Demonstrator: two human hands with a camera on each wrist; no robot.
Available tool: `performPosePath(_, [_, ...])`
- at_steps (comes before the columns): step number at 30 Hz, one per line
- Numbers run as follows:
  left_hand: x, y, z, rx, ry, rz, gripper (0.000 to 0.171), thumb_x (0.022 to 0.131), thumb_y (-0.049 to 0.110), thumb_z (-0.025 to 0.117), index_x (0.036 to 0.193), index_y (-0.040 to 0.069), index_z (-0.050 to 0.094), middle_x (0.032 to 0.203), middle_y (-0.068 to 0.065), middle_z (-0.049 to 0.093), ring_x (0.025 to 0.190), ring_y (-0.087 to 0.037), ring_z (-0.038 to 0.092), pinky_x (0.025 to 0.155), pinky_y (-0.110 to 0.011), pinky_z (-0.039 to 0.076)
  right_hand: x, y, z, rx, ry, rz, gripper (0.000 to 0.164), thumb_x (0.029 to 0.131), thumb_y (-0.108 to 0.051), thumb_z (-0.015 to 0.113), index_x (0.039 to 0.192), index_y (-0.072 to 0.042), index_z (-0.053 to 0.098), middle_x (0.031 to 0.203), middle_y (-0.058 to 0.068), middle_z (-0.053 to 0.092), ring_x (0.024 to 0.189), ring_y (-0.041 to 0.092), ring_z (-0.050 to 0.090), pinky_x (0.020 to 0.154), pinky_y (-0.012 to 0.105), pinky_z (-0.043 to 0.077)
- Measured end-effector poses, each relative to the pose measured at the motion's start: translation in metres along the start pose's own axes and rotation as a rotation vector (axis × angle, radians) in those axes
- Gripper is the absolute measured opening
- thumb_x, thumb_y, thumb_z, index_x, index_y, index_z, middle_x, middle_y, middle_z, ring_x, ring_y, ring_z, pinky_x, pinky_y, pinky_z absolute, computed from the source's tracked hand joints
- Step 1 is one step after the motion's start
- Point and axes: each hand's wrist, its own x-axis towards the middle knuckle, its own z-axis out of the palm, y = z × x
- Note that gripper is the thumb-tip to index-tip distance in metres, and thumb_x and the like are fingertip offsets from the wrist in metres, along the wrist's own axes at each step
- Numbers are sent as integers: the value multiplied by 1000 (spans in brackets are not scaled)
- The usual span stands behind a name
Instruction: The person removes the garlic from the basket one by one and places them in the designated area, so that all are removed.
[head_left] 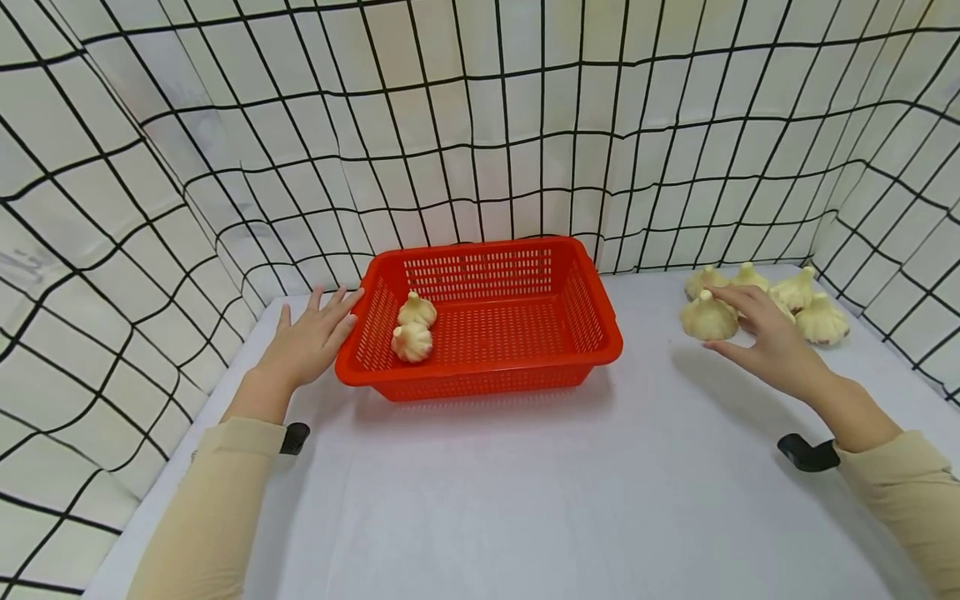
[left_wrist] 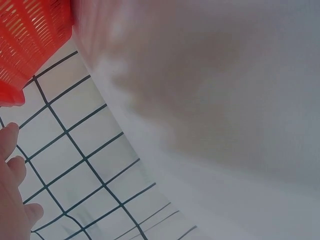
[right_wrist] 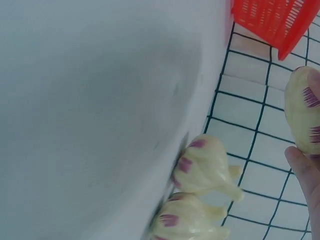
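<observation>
My right hand (head_left: 772, 337) pinches a garlic bulb (head_left: 708, 317) between thumb and fingers, at the right of the head view. In the right wrist view the held garlic bulb (right_wrist: 302, 110) appears at the right edge, pale with purple streaks. Behind and beside that hand lies a group of several more garlic bulbs (head_left: 822, 320). Over at the left, my left hand (head_left: 307, 337) has its fingers spread, fingertips right at the left rim of a red plastic basket (head_left: 480, 375). Two garlic bulbs (head_left: 412, 342) sit inside the basket toward its left end.
A white table (head_left: 525, 500) carries the basket and the bulbs. Black netting (head_left: 465, 142) over white sheeting rises behind the table and along both sides. A black wrist strap piece (head_left: 808, 454) juts from the right sleeve.
</observation>
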Motion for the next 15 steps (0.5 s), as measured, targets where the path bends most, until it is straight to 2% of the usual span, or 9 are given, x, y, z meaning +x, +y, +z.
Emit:
performPosePath(4, [0, 0, 0, 2, 4, 1, 65, 110, 53, 20, 166, 20, 18, 169, -17, 13, 155, -42, -7, 113, -73, -11, -8, 9, -6, -9, -27, 15, 79, 66, 23, 84, 137, 11, 53, 128, 20, 53, 119, -12, 37, 92, 0, 36])
performPosePath(11, [0, 1, 0, -3, 0, -1, 66, 109, 54, 20, 166, 20, 18, 170, -17, 12, 155, -43, -7, 113, -73, -12, -21, 22, -16, 20, -115, 106, 73, 71, 20, 82, 137, 13, 51, 130, 21, 51, 114, -13, 37, 89, -1, 37])
performPosePath(15, [0, 1, 0, -6, 0, -3, 66, 110, 54, 20, 166, 20, 18, 170, -17, 12, 155, -43, -8, 113, -72, -13, -26, 28, -18, 30, -156, 125, 68, 73, 18, 82, 134, 14, 52, 128, 21, 51, 110, -11, 39, 88, -1, 37])
